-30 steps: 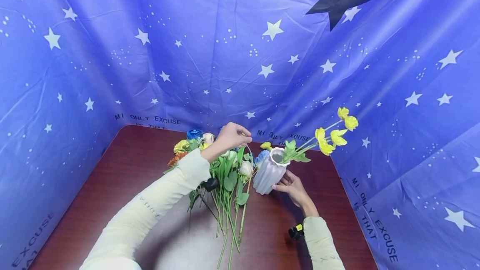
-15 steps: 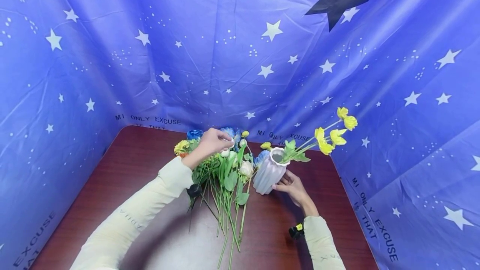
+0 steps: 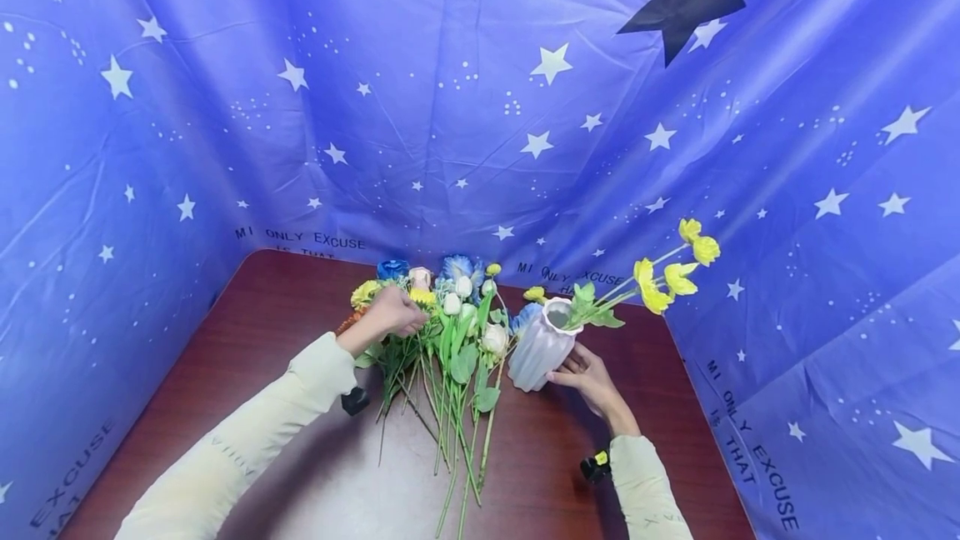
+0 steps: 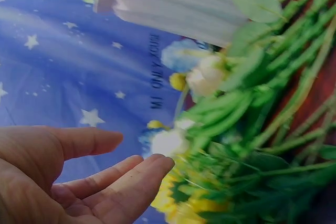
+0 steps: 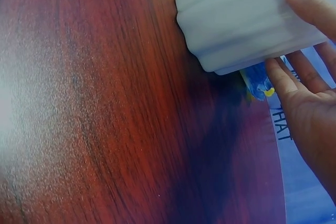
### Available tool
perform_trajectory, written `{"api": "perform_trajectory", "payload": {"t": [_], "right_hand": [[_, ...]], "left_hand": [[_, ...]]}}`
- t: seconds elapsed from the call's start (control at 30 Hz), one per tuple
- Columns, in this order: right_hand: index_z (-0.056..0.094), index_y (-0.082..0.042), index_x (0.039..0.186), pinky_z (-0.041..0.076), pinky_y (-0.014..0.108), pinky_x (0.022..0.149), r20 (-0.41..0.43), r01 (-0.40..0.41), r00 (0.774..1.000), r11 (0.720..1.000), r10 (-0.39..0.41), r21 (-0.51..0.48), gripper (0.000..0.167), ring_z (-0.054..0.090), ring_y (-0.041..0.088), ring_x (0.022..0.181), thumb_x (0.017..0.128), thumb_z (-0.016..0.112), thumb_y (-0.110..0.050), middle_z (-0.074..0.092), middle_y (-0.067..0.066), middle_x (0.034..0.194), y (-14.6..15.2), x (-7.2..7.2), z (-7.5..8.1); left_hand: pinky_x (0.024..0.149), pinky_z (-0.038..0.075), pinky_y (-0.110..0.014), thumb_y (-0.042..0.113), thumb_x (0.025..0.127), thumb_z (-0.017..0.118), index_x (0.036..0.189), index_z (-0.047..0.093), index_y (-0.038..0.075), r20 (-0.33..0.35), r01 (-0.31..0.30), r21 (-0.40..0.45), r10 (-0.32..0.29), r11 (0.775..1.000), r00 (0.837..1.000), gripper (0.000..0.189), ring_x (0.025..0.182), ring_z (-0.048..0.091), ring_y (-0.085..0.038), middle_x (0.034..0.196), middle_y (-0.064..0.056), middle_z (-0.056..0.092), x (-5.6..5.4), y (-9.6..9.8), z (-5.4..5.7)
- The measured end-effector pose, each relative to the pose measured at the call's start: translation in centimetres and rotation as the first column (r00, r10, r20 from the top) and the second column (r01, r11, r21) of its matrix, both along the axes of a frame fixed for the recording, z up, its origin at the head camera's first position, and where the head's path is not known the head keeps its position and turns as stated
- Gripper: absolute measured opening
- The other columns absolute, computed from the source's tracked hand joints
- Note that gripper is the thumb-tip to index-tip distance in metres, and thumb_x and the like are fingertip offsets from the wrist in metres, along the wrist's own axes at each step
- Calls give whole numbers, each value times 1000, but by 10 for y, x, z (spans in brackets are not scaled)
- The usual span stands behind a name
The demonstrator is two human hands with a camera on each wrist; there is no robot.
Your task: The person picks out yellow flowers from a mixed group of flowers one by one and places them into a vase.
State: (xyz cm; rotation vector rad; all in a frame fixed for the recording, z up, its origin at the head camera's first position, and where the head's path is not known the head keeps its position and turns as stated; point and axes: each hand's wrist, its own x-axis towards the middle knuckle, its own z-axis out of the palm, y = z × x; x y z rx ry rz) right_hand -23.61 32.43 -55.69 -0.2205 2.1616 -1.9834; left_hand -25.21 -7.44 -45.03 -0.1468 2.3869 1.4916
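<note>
My right hand (image 3: 591, 379) grips the lower side of a white fluted vase (image 3: 538, 354), thumb on one side and fingers round the other. The vase leans to the right, and a stem of yellow flowers (image 3: 652, 297) slants out of its mouth. Over the left part of a pile of cut flowers hovers my left hand (image 3: 390, 312). In the left wrist view, thumb and fingers of the left hand (image 4: 100, 177) are apart with nothing between them. White tulips (image 3: 452, 304), a cream rose (image 3: 494, 339) and a yellow bloom (image 4: 184, 203) lie close by it.
Long green stems (image 3: 457, 440) point from the pile toward the front of the dark red wooden table (image 3: 555, 473). A blue flower (image 3: 525, 317) lies behind the vase. Blue star-printed cloth (image 3: 420, 107) walls the table in at the back and sides.
My left hand has moved left and down from above the middle of the flower pile, uncovering the tulips and blue blooms. The right hand and the vase have stayed put.
</note>
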Motion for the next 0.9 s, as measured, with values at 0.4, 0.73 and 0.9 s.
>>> {"api": "perform_trajectory", "payload": {"t": [0.4,0.73,0.9], "right_hand": [[30,12,151,58,23,99,-32,-46,999,997,44,-60,85,65,3,117,78,73,19,63,-2,130,-1,1,-5],[28,15,150,58,23,98,-42,-92,995,996,91,-21,84,64,2,117,80,73,14,60,7,133,2,3,-2],[24,18,150,59,24,97,-57,-137,989,990,135,-44,83,64,3,117,81,70,17,61,-1,130,4,1,0]], "left_hand": [[68,67,-37,-2,82,74,69,72,-3,37,-16,-112,20,994,999,12,57,71,-20,66,-14,72,19,-14,-33],[81,66,-43,0,80,76,58,68,4,6,-30,-241,33,970,999,24,59,74,-25,53,-6,67,26,-13,-47],[83,64,-43,1,78,77,50,58,13,-16,-16,-318,12,948,1000,36,59,74,-25,53,-6,67,24,-11,-49]]}}
